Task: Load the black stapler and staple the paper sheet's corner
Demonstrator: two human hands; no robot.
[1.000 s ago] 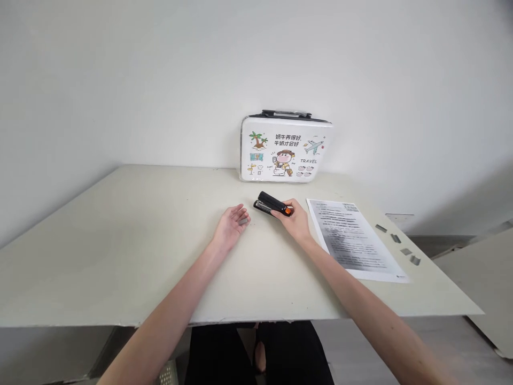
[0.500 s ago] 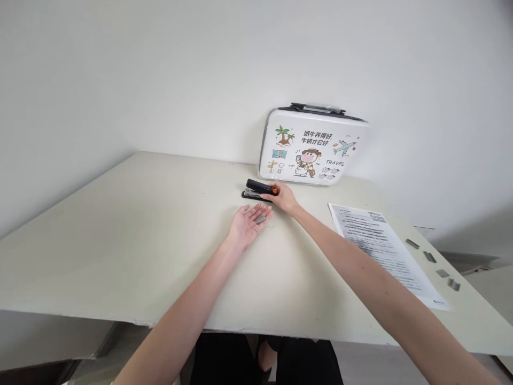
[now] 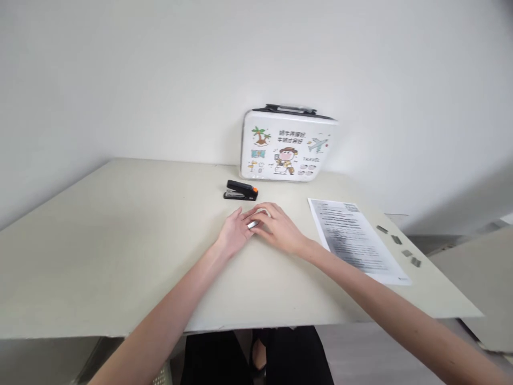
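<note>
My left hand [image 3: 234, 233] lies palm up over the table, its fingers stretched out. A small silvery strip of staples [image 3: 252, 224] rests at its palm and fingers. From the right, my right hand [image 3: 278, 228] reaches over with bent fingers and pinches this strip between thumb and fingertips. Just beyond both hands, a black stapler [image 3: 241, 191] with an orange button stands on the table, untouched. Its upper arm is raised at the left end, showing the metal rail.
A white case [image 3: 288, 144] with cartoon prints leans upright against the wall. To the right lies a printed sheet of paper [image 3: 344, 235]. Several grey staple strips [image 3: 396, 239] are scattered past it, close to the right edge of the table [image 3: 120, 256].
My right hand has let go of the stapler and come back to the strip in my left palm. The stapler stays on the table. The view has shifted to the right.
</note>
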